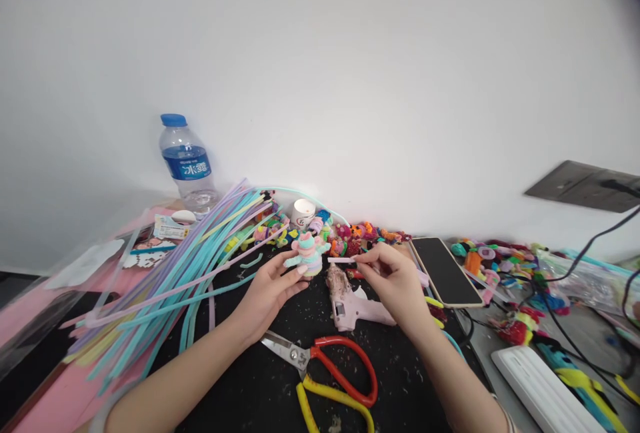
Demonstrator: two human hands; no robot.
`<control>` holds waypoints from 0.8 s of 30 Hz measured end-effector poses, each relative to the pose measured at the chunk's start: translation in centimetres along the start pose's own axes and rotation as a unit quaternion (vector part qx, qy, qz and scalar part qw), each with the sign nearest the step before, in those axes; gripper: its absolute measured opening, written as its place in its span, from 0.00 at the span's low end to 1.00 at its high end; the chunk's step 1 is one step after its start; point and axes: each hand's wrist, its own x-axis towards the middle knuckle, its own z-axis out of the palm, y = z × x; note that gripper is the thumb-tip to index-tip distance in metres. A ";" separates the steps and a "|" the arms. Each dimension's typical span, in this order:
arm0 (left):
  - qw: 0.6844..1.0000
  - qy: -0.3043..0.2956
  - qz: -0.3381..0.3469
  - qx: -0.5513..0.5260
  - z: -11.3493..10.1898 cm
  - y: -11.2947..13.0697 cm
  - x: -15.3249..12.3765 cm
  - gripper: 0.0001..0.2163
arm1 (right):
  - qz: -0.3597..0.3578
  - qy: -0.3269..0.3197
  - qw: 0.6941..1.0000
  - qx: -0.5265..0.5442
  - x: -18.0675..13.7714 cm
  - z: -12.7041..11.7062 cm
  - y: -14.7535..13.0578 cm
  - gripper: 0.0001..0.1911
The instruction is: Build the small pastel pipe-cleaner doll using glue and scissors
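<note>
My left hand (273, 296) is closed around a small pastel figure (307, 254) made of wound pipe cleaner, in pink, mint and yellow bands. Between the thumb and fingers of my right hand (395, 280) is a short, thin pale strip (341, 260), pointing left toward the figure but apart from it. Whether the strip is pipe cleaner I cannot tell. Just below the strip, a pale pink glue gun (357, 310) with a stained nozzle end lies on the black mat (240, 386). Open scissors (320, 360) with one red and one yellow handle rest nearer to me.
Long pastel pipe cleaners (200, 260) spread over the left side. A water bottle (187, 163) and a paper cup (303, 213) stand by the wall. Several colourful figures (360, 236) line the back. On the right are a phone (447, 272), a white power strip (545, 390) and black cables.
</note>
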 end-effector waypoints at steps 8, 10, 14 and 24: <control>0.998 -0.054 -0.039 0.005 0.3 -0.4 -0.6 0.16 | 0.017 0.056 0.993 0.099 -2.9 1.7 -0.8 0.06; 0.997 -0.061 -0.040 0.010 0.3 -0.5 -0.7 0.15 | 0.009 0.046 0.993 0.107 -3.0 1.8 -1.0 0.06; 0.996 -0.075 -0.030 0.038 0.5 -0.5 -0.7 0.15 | -0.008 0.026 0.996 0.091 -3.1 1.8 -1.4 0.07; 0.991 -0.066 0.024 0.113 0.7 -0.6 -0.7 0.13 | -0.047 0.013 0.998 0.029 -3.9 1.9 -1.9 0.06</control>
